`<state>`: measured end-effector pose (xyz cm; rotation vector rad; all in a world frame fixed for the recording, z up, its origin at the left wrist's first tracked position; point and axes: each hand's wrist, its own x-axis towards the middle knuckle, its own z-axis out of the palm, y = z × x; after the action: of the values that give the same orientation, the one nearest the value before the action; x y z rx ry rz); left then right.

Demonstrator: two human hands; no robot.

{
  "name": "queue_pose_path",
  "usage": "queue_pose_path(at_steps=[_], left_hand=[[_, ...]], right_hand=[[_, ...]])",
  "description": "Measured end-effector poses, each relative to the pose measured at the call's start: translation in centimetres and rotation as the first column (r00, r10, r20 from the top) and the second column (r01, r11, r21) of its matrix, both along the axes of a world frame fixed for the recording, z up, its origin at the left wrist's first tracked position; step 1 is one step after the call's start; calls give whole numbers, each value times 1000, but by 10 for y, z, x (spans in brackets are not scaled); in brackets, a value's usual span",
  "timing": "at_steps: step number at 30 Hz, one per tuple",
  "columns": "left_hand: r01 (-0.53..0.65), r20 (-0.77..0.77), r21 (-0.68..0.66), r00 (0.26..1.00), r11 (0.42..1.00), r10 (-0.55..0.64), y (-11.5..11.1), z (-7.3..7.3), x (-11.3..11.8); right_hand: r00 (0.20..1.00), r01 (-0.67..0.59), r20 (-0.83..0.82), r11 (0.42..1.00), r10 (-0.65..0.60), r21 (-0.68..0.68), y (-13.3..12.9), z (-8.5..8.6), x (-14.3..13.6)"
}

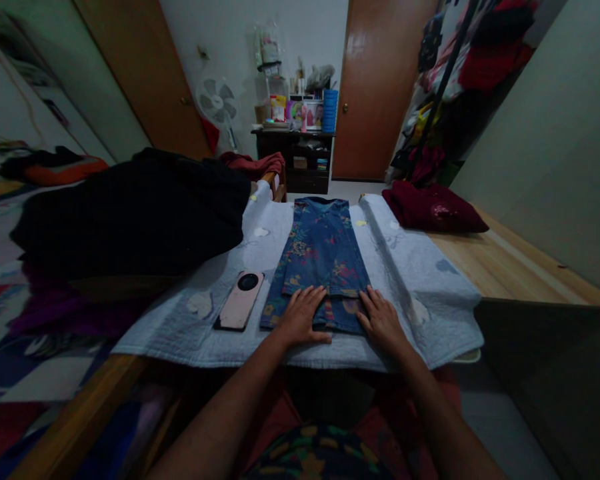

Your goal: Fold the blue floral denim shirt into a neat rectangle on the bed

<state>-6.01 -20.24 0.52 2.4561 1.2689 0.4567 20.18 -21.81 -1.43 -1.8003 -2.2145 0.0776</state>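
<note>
A blue garment with a floral print (325, 247), folded into a long strip, lies flat in front of me. Its upper layer ends a little short of the lower layer at the near end. My left hand (303, 318) rests on the near left part of it, fingers stretched out over the layer's edge. On the near right side, my right hand (381, 319) lies flat with fingers extended, touching the garment's edge. Left of the garment is a pink phone (240, 303) with a round black camera, lying back side up. Beneath everything spreads a light grey quilted cloth (180, 340).
A large dark pile of clothes (135, 213) sits on the left. At the right, a maroon folded garment (435, 208) lies by a wooden surface (510, 260). Farther back are a fan (217, 100), a dark cabinet (307, 160) and a brown door (375, 93).
</note>
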Motion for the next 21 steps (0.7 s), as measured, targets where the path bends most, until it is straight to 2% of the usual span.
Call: queue_pose_path(at_steps=[3,8,11,16,21], left_hand=[[-3,1,-10,1000,1000,3,2,-1,0],[-23,-17,7,1000,1000,23,1,0,1],[-37,-61,58,997,998,41,-3,1,3],[-65,-109,145,991,987,81,-11,1,6],[-71,-119,139,989,988,88,-11,3,7]], right_hand=[[1000,-12,-21,1000,13,29,-2,7,-7],[965,-232,-105,970,239,75,-8,18,-27],[941,-314,-117,948,319,57,-11,20,-37],[931,-347,-131,937,340,-31,-9,17,-44],[935,-330,-157,942,318,-58,-4,16,-44]])
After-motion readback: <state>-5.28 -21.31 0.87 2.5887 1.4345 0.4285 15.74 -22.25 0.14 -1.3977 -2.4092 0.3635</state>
